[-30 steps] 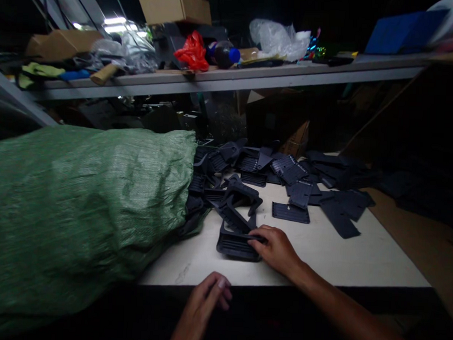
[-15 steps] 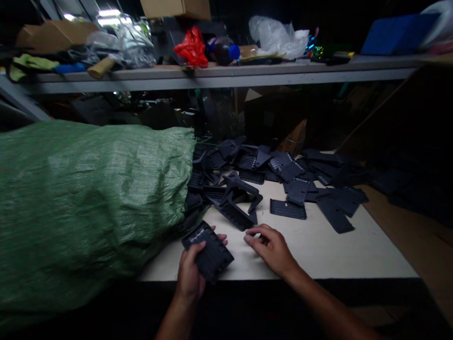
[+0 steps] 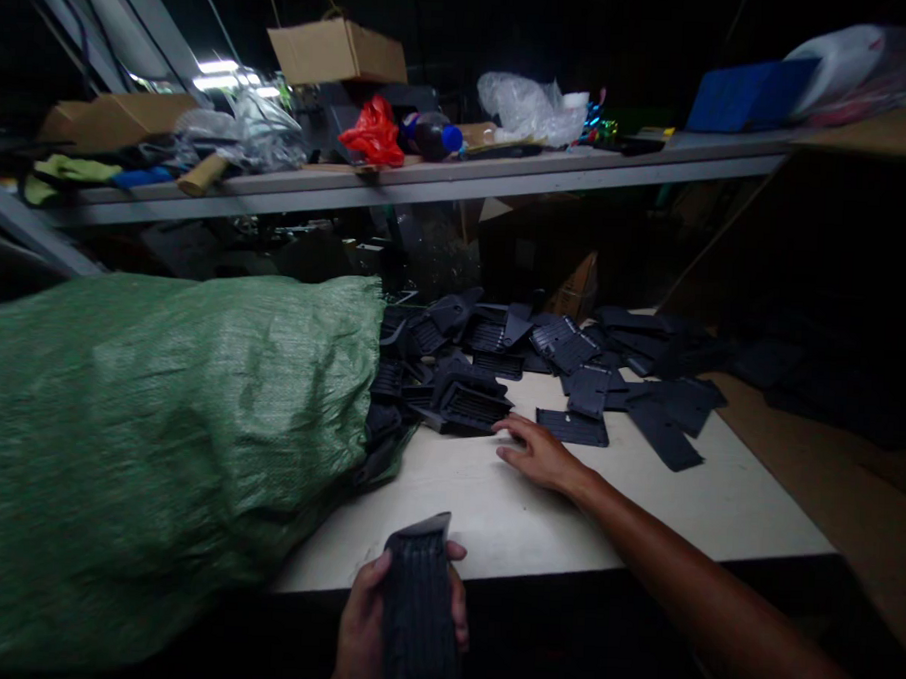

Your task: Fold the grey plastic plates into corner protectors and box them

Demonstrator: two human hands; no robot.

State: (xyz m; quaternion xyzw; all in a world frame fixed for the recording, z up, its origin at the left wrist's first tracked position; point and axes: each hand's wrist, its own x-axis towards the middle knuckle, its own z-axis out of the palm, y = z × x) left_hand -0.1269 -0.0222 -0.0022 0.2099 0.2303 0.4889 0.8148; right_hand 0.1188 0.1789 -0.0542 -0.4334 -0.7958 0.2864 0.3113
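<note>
Lower and nearer to me since the earlier frame is the black, ribbed, angled plastic bracket (image 3: 420,613), clamped in my left hand (image 3: 364,618) at the near edge of the pale, smooth-topped table (image 3: 476,501); my right hand (image 3: 542,456) has gone forward. The bracket should be light, stiff, slightly slick and hardly fragile; its long side edges, where I grip it, look the surest hold. My right fingers are parted and empty beside a black ribbed plastic tray-like piece (image 3: 476,407); whether they touch it I cannot tell. Behind it, a heap of black plastic pieces (image 3: 487,336) overlaps and could catch. A bulging green woven sack (image 3: 194,428) crowds my left; flat black plastic plates (image 3: 666,439) lie farther right.
</note>
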